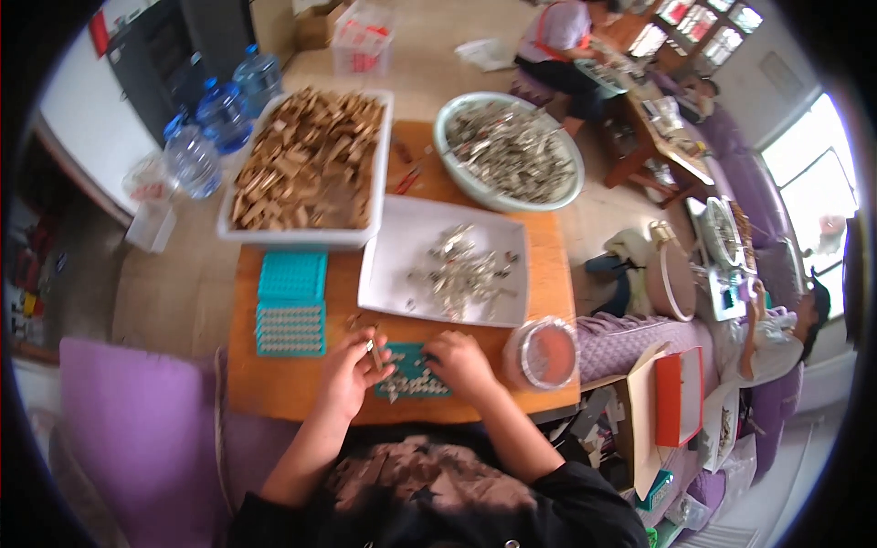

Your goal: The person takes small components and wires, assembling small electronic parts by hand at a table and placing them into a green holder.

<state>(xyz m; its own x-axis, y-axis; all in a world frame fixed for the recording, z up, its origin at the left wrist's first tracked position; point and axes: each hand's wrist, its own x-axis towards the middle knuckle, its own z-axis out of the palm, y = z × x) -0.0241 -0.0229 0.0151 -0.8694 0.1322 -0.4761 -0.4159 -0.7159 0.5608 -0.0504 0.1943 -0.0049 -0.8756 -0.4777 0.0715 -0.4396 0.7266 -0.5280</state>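
Observation:
My left hand (343,376) is closed around a small, narrow metal piece (371,349), held upright at the left edge of a teal tray. My right hand (459,363) reaches over the right side of that teal tray (413,354), fingers curled down and pinched together; whatever they hold is too small to make out. Many small silvery parts (416,384) lie scattered on the tray between my hands. Just beyond sits a shallow white box (391,265) with a heap of shiny metal pieces (461,274) in it.
A white bin (388,137) of brown pieces and a pale green basin (445,151) of metal parts stand behind. Left is a teal rack (290,331); right, a round clear tub (541,354). Red-handled pliers (408,180) lie between bin and basin. Other people sit farther right.

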